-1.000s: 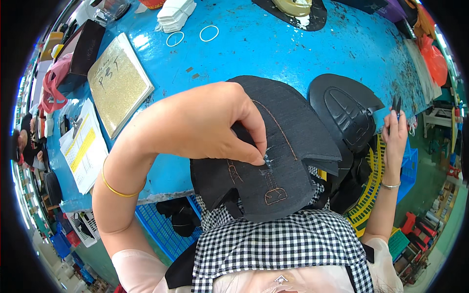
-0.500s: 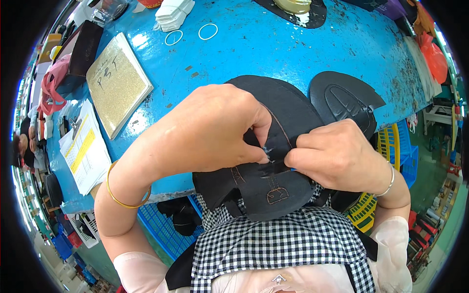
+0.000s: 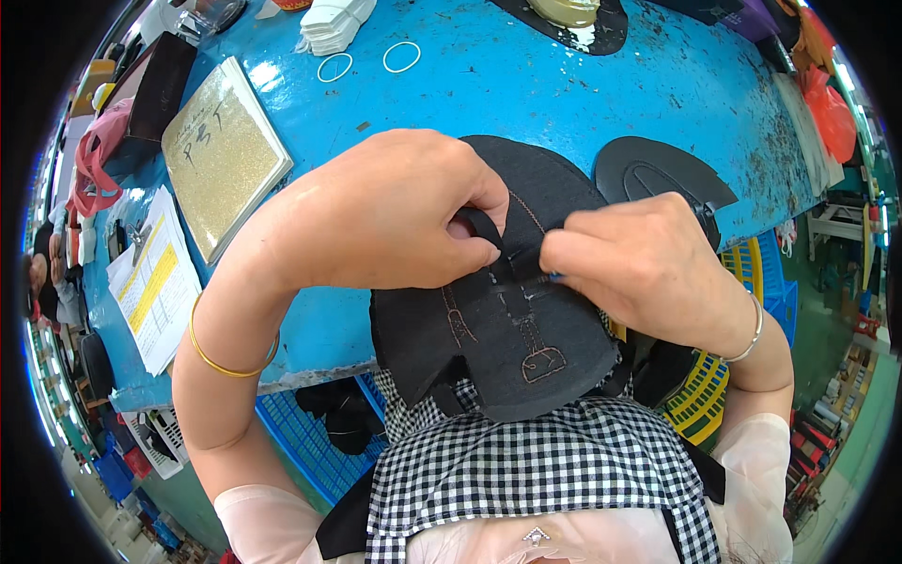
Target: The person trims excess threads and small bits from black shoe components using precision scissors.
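A flat black shoe upper with brown stitching lies partly over the table edge and my lap. My left hand is closed in a pinch on a narrow black strap, which loops up between thumb and forefinger at the upper's middle. Opposite it, my right hand has its fingers pressed together on a black strip at the same spot; its fingertips are slightly blurred. Beneath the hands, pale marks and a short stitched line run down to a small stitched patch. A second black upper rests on the table behind my right hand.
On the blue table lie a gold glittery notebook, clipped papers, white rings and a white stack. A gold container stands at the back. Yellow and blue baskets sit below the edge.
Both hands have moved up and away from my body, the left also slightly leftward. The strap now loops up from the left fingers, and more of the upper's stitched lower part shows.
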`<state>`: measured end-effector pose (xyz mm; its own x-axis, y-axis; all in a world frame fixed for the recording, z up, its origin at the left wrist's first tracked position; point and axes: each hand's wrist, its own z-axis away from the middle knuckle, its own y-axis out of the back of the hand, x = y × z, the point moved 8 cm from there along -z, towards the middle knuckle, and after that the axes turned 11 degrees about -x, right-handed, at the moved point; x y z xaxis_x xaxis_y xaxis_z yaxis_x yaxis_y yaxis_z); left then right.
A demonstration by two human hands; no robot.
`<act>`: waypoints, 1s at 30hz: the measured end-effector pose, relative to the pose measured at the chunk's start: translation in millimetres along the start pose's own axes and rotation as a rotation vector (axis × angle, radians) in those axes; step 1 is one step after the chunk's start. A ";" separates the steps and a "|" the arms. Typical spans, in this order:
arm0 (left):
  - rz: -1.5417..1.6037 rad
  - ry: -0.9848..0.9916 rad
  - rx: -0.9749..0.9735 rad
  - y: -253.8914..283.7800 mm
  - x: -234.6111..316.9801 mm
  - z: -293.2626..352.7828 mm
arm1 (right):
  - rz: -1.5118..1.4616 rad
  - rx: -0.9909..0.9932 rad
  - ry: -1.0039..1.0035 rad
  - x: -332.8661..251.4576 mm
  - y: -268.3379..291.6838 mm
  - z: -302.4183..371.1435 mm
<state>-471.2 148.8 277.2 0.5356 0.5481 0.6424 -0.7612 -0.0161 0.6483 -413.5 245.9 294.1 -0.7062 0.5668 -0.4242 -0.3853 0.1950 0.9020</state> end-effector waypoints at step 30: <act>0.882 -0.331 0.859 75.2 -57.1 105.3 | 0.595 0.014 -0.134 -75.0 -29.9 -35.1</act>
<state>-520.5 28.2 332.3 0.1309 -0.1564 0.9790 -0.4903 -0.8685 -0.0731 -369.9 169.5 296.1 -0.7166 0.6774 0.1662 0.0611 -0.1764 0.9824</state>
